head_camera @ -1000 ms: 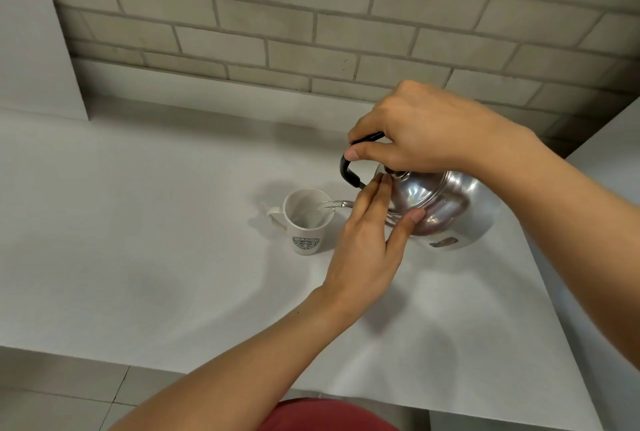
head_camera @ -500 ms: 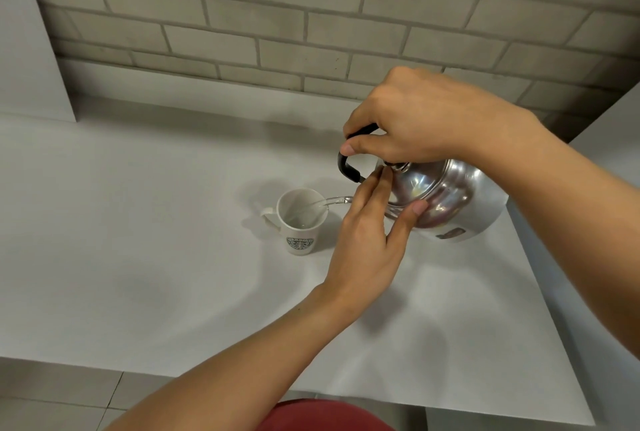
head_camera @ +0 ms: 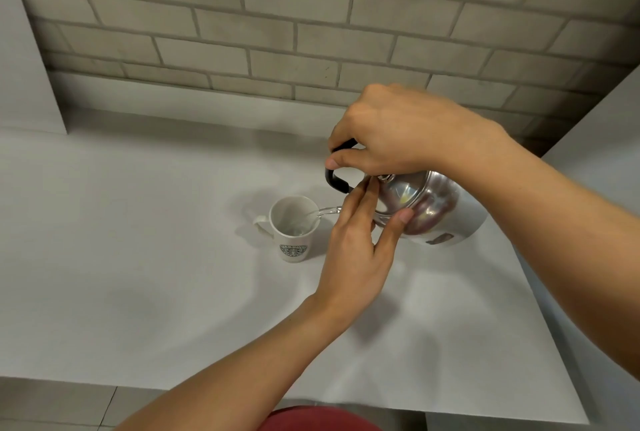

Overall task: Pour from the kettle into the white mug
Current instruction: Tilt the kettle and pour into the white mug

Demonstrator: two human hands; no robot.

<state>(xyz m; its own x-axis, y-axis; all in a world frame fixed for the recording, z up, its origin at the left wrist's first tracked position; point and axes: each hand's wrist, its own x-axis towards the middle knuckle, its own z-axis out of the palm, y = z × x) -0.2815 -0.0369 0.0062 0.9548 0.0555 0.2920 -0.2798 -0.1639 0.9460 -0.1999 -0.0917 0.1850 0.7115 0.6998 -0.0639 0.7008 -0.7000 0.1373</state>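
Water (head_camera: 320, 212) is running in a thin clear stream from the kettle (head_camera: 426, 209) into the white mug (head_camera: 292, 228). The mug is standing upright on the grey table (head_camera: 138, 257), its handle pointing left and a green round logo facing the camera. The kettle is shiny metal, and it is tilting to the left, just beside the mug on its right, lifted off the table. The right hand (head_camera: 401, 129) is closing around the black handle (head_camera: 337, 178) from above, with the fingers wrapped tight on it. The left hand (head_camera: 356, 257) is reaching up from below; its fingers are held together and pressing on the lid area of the kettle, while the thumb is touching the kettle's rounded side. A brick wall (head_camera: 311, 32) is standing behind the table. The spout itself is hidden behind the left hand.
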